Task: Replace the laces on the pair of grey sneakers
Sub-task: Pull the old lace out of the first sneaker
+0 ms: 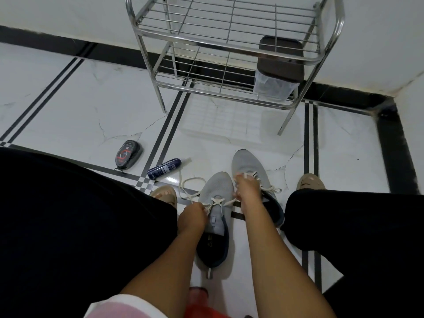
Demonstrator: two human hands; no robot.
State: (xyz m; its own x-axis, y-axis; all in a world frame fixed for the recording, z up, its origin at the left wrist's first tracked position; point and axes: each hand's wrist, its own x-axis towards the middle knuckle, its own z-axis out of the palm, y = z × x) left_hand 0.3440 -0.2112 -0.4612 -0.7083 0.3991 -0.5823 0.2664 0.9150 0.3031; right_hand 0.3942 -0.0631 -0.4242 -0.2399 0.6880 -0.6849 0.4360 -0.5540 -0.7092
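I see a glossy, marble-look tiled floor (68, 99), a shiny chromed metal wire rack (229, 31), grey knit-cloth sneakers (215, 191) with matt woven white laces (190, 187), and a clear plastic bin (273, 86) on the rack's lower shelf.

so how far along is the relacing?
Roughly half, judging by this view. Done, apparently: the far sneaker has a white lace criss-crossed and tied. In hand: the near sneaker shows only one crossing; the left hand and right hand each pinch a side of its lace, slack looping on the floor. Left: upper eyelets, then tying.
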